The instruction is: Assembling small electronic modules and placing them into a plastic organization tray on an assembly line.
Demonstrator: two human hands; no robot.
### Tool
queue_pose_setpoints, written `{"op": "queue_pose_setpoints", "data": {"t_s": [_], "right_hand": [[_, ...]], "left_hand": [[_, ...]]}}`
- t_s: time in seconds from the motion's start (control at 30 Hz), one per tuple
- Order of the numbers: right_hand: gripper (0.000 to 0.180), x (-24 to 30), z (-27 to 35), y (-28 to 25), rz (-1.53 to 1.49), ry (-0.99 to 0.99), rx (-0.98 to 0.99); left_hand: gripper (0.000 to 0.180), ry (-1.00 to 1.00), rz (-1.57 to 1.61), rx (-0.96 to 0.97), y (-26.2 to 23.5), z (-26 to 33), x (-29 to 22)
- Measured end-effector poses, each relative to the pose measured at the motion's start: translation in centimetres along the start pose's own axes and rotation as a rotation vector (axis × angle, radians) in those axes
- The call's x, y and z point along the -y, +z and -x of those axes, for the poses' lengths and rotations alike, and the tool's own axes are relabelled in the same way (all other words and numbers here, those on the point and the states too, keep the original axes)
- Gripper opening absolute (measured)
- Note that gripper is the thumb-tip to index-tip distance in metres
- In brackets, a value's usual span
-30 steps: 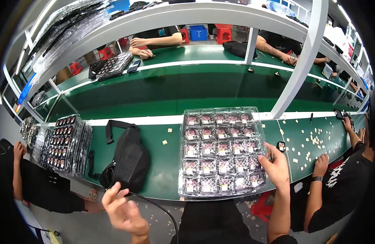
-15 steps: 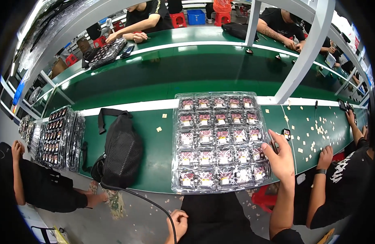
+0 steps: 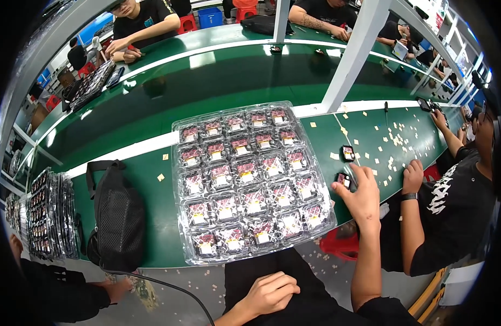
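A clear plastic tray [image 3: 181, 239] lies tilted in front of me on the green bench. Its pockets hold rows of small black square devices [image 3: 245, 171] with red-and-white faces. Beyond its right edge, my right hand [image 3: 364, 198] has thumb and fingers around another small black device [image 3: 344, 180]; part of the grip is blurred. A similar device [image 3: 348, 153] lies on the bench just behind it. My left hand [image 3: 272, 293] rests empty on my lap, fingers loosely bent.
A black bag [image 3: 118, 217] lies left of the tray, beside stacked filled trays [image 3: 49, 217]. Small pale squares [image 3: 397, 141] litter the bench at right, where a co-worker's arm [image 3: 412, 217] rests. A grey post [image 3: 353, 60] rises behind the tray. Other people sit across the bench.
The view has swung right. My right hand has left the tray's right edge and is at a small device beside it. My left hand has come further over my lap.
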State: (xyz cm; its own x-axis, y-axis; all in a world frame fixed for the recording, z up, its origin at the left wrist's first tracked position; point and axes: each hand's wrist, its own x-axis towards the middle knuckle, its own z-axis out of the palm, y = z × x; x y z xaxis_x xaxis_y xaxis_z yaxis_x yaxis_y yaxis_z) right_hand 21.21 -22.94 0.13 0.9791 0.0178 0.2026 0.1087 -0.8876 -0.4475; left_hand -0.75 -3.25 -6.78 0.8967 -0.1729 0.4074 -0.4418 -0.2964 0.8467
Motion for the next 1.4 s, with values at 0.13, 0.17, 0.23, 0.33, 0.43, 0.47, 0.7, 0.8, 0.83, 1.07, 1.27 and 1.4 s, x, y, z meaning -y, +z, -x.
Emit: {"op": "queue_pose_setpoints", "data": {"t_s": [0.13, 0.17, 0.23, 0.33, 0.43, 0.47, 0.7, 0.8, 0.83, 1.07, 1.27, 1.4], "right_hand": [[0.052, -2.2, 0.4, 0.4, -0.039, 0.004, 0.015], [0.05, -2.5, 0.4, 0.2, -0.088, 0.025, 0.033], [0.047, -2.2, 1.3, -0.3, -0.133, 0.019, -0.01], [0.053, -0.4, 4.7, -2.3, -0.641, -0.07, -0.045], [0.065, 0.3, 9.0, -5.5, -0.585, -0.519, 0.14], [0.06, 1.1, 10.2, -5.1, -0.654, -0.579, 0.222], [0.041, 4.5, 11.0, -3.6, -0.456, -0.967, 0.508], [0.05, 5.1, 10.7, -3.3, -0.478, -1.062, 0.532], [0.055, 5.3, 10.9, -3.5, -0.464, -0.97, 0.571], [0.045, 5.1, 12.2, -1.9, -0.523, -0.692, 0.334], [0.042, 5.7, 12.7, -0.1, -0.447, -0.859, 0.104], [0.037, 5.7, 13.0, 0.8, -0.393, -0.917, -0.018]], "left_hand": [[0.019, 0.042, 0.092, 0.047, 0.0, -1.2, -0.5], [0.019, 0.04, 0.131, 0.042, 0.0, -1.3, -0.6], [0.019, -0.009, 0.215, 0.0, 0.0, -1.2, -0.8], [0.017, -0.187, 0.447, -0.088, -0.9, -1.0, -1.4], [0.03, -0.454, 0.928, -0.043, -1.5, -0.6, -1.8], [0.043, -0.507, 1.041, 0.013, -1.8, -0.6, -1.6], [0.065, -0.483, 1.188, 0.236, -2.3, 0.3, -0.7], [0.058, -0.517, 1.31, 0.227, -3.4, 0.3, -1.0], [0.056, -0.576, 1.406, 0.168, -3.6, 0.7, -1.5], [0.058, -0.285, 1.147, -0.407, -3.2, 0.3, -3.3], [0.059, -0.369, 1.05, -0.545, -3.3, -0.2, -3.7], [0.06, -0.417, 0.978, -0.564, -3.2, -0.1, -3.6]]}}
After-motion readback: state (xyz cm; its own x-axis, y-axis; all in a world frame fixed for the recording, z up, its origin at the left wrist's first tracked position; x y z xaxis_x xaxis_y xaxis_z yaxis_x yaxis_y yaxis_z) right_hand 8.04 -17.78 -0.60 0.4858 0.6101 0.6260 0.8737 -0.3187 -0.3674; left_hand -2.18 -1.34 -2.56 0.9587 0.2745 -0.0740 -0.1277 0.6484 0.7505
